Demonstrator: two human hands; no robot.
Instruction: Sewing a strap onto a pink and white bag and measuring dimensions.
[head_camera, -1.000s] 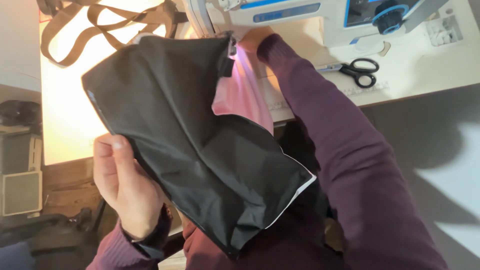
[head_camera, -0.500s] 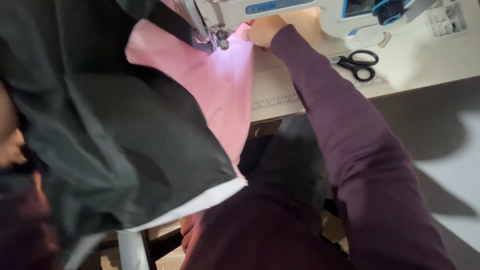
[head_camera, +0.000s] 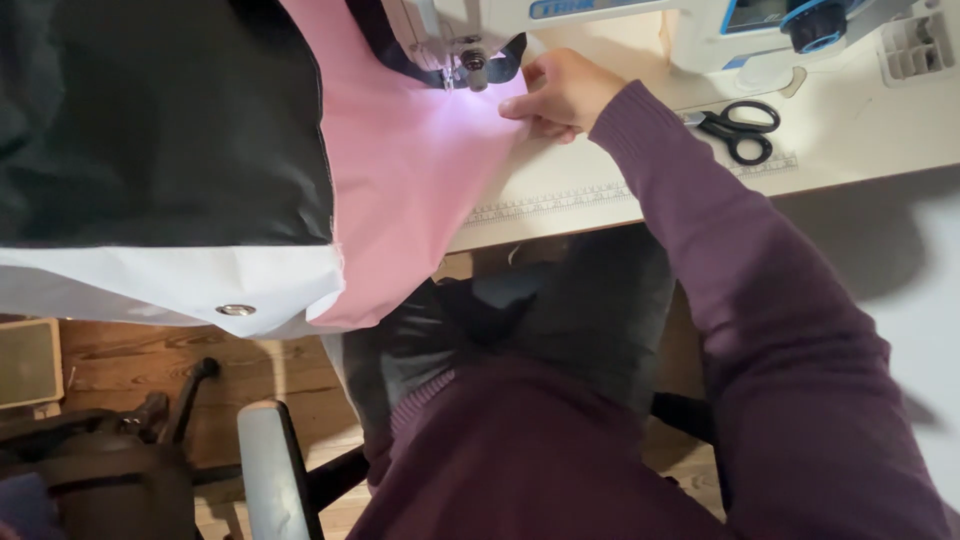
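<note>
Right hand: fingers curled narrow, pinching the edge of the pink fabric just right of the presser foot of the sewing machine. Pink fabric lies on the table under the needle and hangs over the table's front edge, joined to black fabric and a white strip carrying a metal snap. Black scissors lie near the right wrist. Left hand not visible.

Dark purple knit sweater w/ long sleeve to wrist, grey trousers.
</note>
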